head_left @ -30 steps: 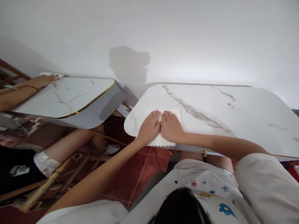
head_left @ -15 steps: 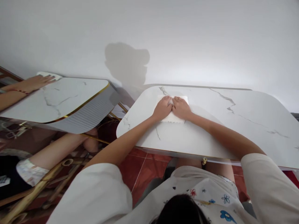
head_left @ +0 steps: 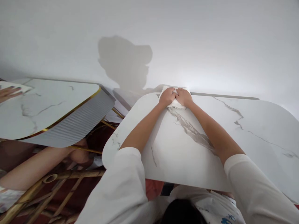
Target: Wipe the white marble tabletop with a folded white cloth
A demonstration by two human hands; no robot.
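Observation:
A white cloth (head_left: 174,105) lies flat at the far edge of a white marble-patterned table (head_left: 245,140), right against the wall. My left hand (head_left: 167,96) and my right hand (head_left: 184,97) press down on it side by side, thumbs touching, fingers bent over the cloth. Both arms stretch far forward across the tabletop. Most of the cloth is hidden under my hands.
A second marble table (head_left: 53,109) with a gold rim stands to the left. Another person's hand (head_left: 8,92) rests on its far left corner, their leg (head_left: 35,168) beneath it. A bamboo chair frame (head_left: 51,183) sits at lower left. A white wall (head_left: 210,46) closes off the back.
My two hands have pushed the cloth from the table's near left edge across to its far edge by the wall. My body has leaned forward over the table.

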